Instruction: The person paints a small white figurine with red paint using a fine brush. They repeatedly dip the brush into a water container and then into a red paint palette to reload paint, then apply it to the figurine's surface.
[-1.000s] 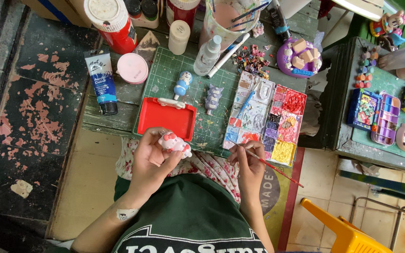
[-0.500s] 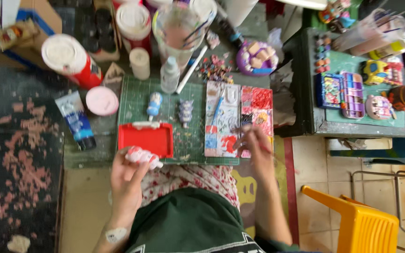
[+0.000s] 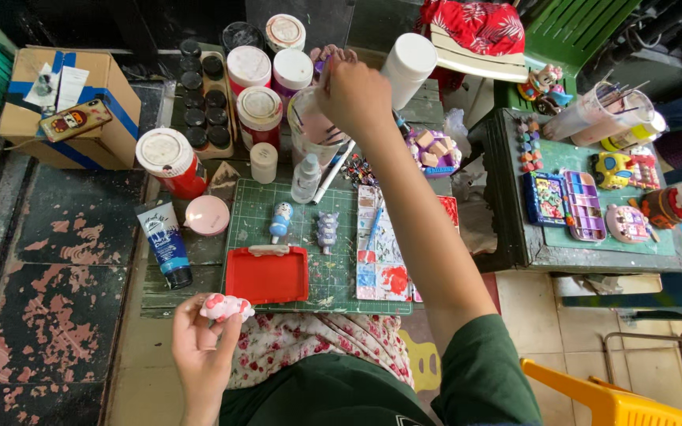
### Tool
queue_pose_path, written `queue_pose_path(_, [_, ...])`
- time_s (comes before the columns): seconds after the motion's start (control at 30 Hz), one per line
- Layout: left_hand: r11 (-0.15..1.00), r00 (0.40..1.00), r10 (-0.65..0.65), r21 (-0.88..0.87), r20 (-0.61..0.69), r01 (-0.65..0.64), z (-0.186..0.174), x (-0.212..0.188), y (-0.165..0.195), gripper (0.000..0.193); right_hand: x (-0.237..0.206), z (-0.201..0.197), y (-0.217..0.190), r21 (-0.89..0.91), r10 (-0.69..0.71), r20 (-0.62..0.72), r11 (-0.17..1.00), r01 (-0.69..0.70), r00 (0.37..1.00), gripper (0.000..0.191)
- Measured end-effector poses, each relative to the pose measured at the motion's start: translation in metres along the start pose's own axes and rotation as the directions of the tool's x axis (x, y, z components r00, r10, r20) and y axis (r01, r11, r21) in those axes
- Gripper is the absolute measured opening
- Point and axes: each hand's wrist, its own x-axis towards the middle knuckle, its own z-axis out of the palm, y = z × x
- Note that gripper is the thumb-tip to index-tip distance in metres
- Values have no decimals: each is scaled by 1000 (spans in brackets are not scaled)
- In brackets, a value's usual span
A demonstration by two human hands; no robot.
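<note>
My left hand [image 3: 203, 349] holds a small pink-and-white figurine [image 3: 226, 307] just below the red tray [image 3: 267, 275] on the green cutting mat [image 3: 294, 225]. My right hand [image 3: 352, 93] is stretched far forward over a clear cup [image 3: 309, 134] holding brushes; its fingers are closed around something at the cup's top, which I cannot make out. A blue-and-white figurine [image 3: 280, 222] and a grey figurine [image 3: 327, 230] stand on the mat. A paint-smeared palette [image 3: 388, 256] with a blue brush lies to their right.
Red-and-white paint jars [image 3: 169, 162] and small dark jars [image 3: 199, 99] crowd the back. A blue paint tube [image 3: 167, 243], pink lid [image 3: 207, 214] and cardboard box [image 3: 69, 110] sit left. A side table [image 3: 593, 248] with paint sets stands right, a yellow chair [image 3: 605, 398] lower right.
My right hand has left the palette and reached forward to the brush cup. My left hand has lowered slightly with the figurine. The camera has tilted up toward the jars.
</note>
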Motion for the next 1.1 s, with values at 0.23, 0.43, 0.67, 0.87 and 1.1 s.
queue_pose_path(0.23, [1000, 1000, 9, 15, 16, -9, -1, 4, -4, 43, 2, -4, 18, 75, -64, 53, 995, 60, 997, 26])
queue_pose_path(0.43, [1000, 999, 17, -10, 44, -17, 3, 1, -7, 43, -13, 0, 29, 192, -218, -6, 958, 215, 976, 17])
queue_pose_path(0.67, [994, 998, 59, 98, -22, -56, 2, -4, -9, 47, -14, -34, 54, 357, -154, -255, 902, 242, 954, 21])
queue_pose_path(0.87, [995, 997, 77, 57, 3, -77, 4, -6, -15, 50, -73, -53, 93, 768, 3, -112, 634, 85, 994, 23])
queue_pose_path(1.1, [989, 994, 106, 98, 35, -109, 5, -3, -11, 51, -161, -26, 143, 960, 287, 65, 242, -138, 956, 12])
